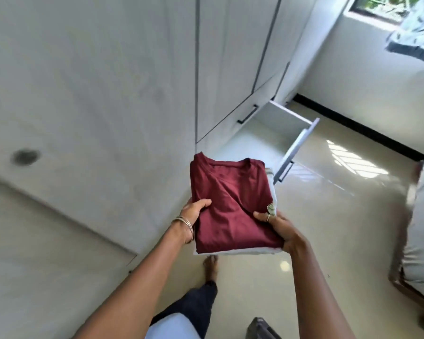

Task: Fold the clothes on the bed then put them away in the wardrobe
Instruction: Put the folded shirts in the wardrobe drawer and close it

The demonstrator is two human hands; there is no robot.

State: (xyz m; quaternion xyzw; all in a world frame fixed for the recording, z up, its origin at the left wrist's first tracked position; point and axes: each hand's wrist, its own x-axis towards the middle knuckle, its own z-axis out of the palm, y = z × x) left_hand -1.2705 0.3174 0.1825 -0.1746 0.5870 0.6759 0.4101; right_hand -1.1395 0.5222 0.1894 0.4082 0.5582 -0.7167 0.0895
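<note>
A stack of folded clothes is carried in front of me: a maroon T-shirt [230,201] on top, a white garment [245,252] showing under its near edge. My left hand [192,212] grips the stack's left edge, thumb on top. My right hand [277,228] holds the right near corner, thumb on the maroon fabric. The white wardrobe [96,94] fills the left side. Its bottom drawer [291,133] stands pulled out beyond the stack, with nothing visible inside.
The bed [421,228] with a grey sheet lies at the right edge. Glossy beige floor [328,216] runs between bed and wardrobe. My bare foot [211,267] is below the stack. A patterned cloth [414,40] hangs near the window at top right.
</note>
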